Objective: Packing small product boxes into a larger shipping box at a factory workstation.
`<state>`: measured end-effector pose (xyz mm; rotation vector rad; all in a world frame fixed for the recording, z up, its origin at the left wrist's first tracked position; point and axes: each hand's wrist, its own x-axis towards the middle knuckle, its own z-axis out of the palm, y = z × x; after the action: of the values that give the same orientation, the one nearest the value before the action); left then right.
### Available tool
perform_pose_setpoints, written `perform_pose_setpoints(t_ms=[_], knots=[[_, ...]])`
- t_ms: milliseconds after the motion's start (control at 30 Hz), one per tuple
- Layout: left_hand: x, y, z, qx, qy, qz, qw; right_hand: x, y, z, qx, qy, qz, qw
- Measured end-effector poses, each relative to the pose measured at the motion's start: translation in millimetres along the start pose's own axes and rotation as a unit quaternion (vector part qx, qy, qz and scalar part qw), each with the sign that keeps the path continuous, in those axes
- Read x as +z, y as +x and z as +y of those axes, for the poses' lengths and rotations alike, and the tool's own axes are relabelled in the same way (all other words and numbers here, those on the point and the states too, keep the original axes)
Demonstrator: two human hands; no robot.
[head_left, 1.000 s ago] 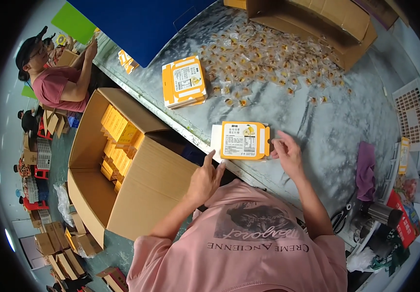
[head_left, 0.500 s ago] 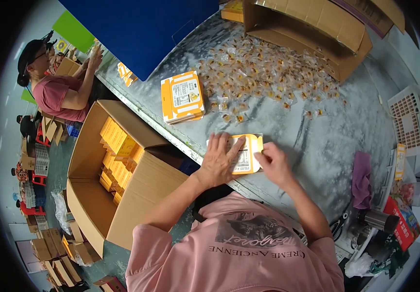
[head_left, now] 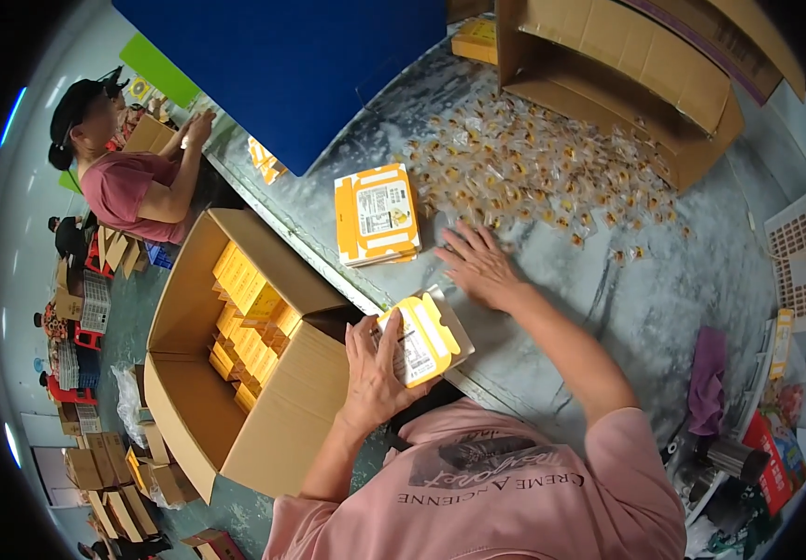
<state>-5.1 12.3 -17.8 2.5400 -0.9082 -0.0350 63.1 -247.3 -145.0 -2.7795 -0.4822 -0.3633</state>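
Folding carton (head_left: 429, 340), yellow and white, in the grip of the left hand (head_left: 375, 378), with fingers laid over the printed face and a flap jutting from the end away from the wrist. Held at the near edge of the worktable (head_left: 552, 327), tilted; cannot tell whether touching the surface. Farther in from that edge, the right hand (head_left: 479, 269), palm down with fingers spread, just beside the scattered heap of clear-wrapped sweets (head_left: 533, 168). To the left of the right hand, a stack of flat cartons (head_left: 378, 217) near the same edge. Behind the sweets, toward the far edge, a corrugated box (head_left: 617, 70) on its side. Over the table's left part, a large blue panel (head_left: 272, 70). Beside the near edge, off the table, a tall brown box (head_left: 277, 411) with yellow packed cartons (head_left: 252, 327) inside. By the right edge, a purple cloth (head_left: 707, 381). Farther left along the table, a co-worker (head_left: 137, 191) in a dark cap.
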Motion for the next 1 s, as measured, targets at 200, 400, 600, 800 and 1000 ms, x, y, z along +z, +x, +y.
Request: perform_pose_setpoints(t_ms=[200, 400, 600, 800, 1000], knots=[[34, 23, 1, 0.042, -0.014, -0.047, 0.998, -65, -103, 7, 0.097, 0.073, 0.001, 0.993], [61, 30, 12, 0.114, 0.057, -0.051, 0.991, -105, -151, 65, 0.302, 0.207, 0.189, 0.911], [68, 28, 19, 0.113, 0.037, -0.05, 0.992, -90, -124, 101, 0.245, 0.018, 0.096, 0.965], [70, 27, 18, 0.105, 0.031, -0.058, 0.992, -91, -159, 85, 0.18, -0.043, 0.055, 0.981], [73, 37, 27, 0.152, 0.018, -0.066, 0.986, -116, -239, 53, 0.278, 0.132, 0.133, 0.942]])
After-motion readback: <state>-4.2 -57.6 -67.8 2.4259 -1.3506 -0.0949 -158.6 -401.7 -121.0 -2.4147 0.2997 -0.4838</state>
